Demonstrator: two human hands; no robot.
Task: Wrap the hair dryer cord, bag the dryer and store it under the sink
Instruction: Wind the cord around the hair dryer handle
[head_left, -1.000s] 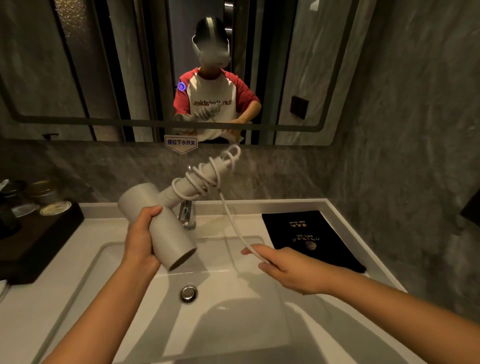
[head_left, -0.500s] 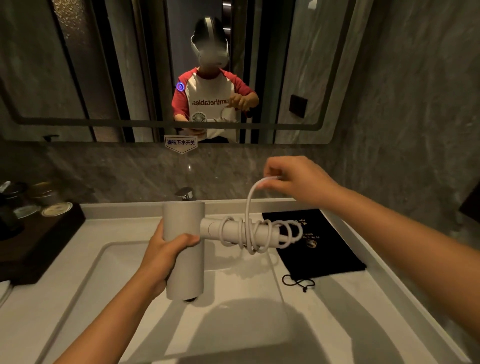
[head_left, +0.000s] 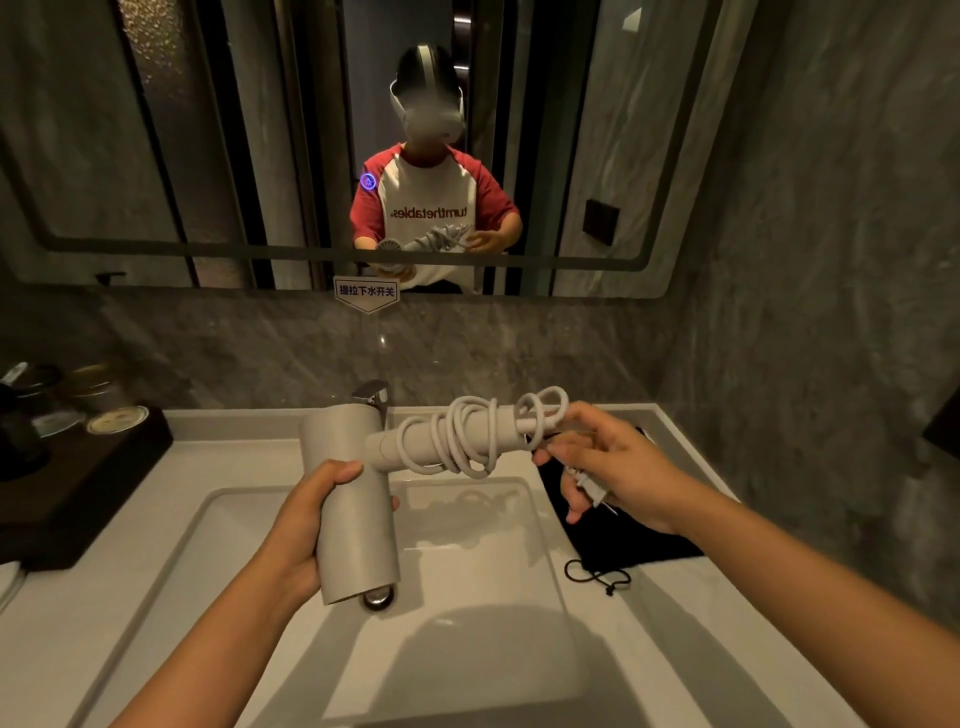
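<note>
The left hand (head_left: 306, 525) has its grip closed around the barrel of the hair dryer (head_left: 353, 499), held above the sink (head_left: 467, 571). The cord (head_left: 462, 441) is coiled around the handle, which points right. The right hand (head_left: 613, 473) pinches the cord's end loops, with the plug (head_left: 589, 486) against its fingers. A black drawstring bag (head_left: 623, 540) lies on the table just right of the sink.
</note>
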